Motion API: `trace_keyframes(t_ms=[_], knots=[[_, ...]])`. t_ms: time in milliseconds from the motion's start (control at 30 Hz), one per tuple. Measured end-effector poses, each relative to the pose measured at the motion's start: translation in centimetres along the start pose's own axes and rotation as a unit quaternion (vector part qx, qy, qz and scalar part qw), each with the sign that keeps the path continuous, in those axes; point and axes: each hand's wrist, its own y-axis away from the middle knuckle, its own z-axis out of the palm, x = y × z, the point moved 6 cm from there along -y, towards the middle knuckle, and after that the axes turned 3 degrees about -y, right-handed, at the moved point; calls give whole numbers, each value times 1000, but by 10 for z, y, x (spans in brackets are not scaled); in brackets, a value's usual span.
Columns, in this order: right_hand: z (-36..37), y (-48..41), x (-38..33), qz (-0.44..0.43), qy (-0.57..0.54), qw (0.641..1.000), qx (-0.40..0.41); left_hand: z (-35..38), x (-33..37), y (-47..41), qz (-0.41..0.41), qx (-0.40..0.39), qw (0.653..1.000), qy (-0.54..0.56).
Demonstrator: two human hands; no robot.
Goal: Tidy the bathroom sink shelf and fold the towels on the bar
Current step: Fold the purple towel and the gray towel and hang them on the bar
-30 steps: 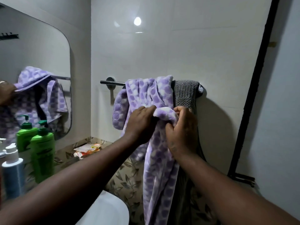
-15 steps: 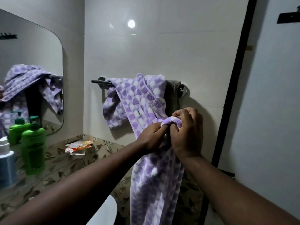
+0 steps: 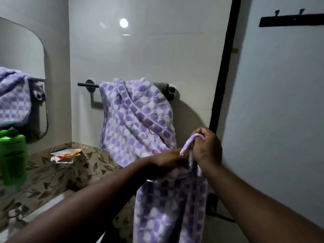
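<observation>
Right hand fingers (image 3: 201,137): curled tight around a bunched edge of the purple towel (image 3: 136,120), fist raised below and to the right of the towel bar (image 3: 87,84).
Left hand fingers (image 3: 177,156): closed on the same towel just beside and lower than the right hand (image 3: 206,148); the left hand (image 3: 166,161) touches the cloth, its fingertips partly hidden in the folds.
Purple towel: dotted, draped over the towel bar; one part hangs flat under the bar, another runs down to the hands and falls below them.
Grey towel (image 3: 162,85): on the right end of the towel bar, mostly covered by the purple towel.
Counter (image 3: 52,172): leaf-patterned, below and left of the towel bar.
Packet (image 3: 64,154): white and orange, lying on the counter below the bar's left end.
Green bottle (image 3: 12,156): upright, far left of the bar, blurred.
Mirror (image 3: 21,67): left of the towel bar, reflecting the purple towel.
</observation>
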Motion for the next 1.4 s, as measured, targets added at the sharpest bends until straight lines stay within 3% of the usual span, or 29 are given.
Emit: trace_keyframes(t_ms=[100, 267, 400, 500, 600, 667, 767, 900, 1000, 1067, 1267, 1400], knots=[[-14, -10, 15, 51, 4, 998, 33, 16, 3, 1, 46, -52, 998, -6], [-38, -31, 34, 119, -10, 987, 107, 21, 8, 1, 62, -51, 981, -178], [-57, -45, 48, 142, -15, 977, 159, 17, -5, 1, 3, -99, 958, -268], [-70, -52, 55, 149, -27, 971, 184, 11, -26, 2, -61, -146, 911, -380], [-80, -57, 61, 156, -27, 969, 189, 1, -45, 3, -121, -162, 899, -387], [-77, -59, 65, 168, -5, 974, 149, -9, -41, -2, -93, -129, 919, -360], [-63, -52, 66, 191, 29, 981, 33, -34, -9, -16, -13, 23, 959, -281], [-28, -28, 46, 142, -33, 968, -205, -60, 24, -27, 29, 209, 935, -287], [-2, -4, 26, 135, -71, 919, -362, -57, 38, -31, 39, 235, 940, -242], [11, 3, 16, 100, -55, 912, -393, -50, 45, -34, 54, 227, 952, -196], [7, -11, 14, 50, 14, 968, -244, -49, 38, -37, 85, 202, 967, -129], [-13, -22, 23, 95, 2, 989, -110, -49, 17, -37, 70, 105, 976, -176]])
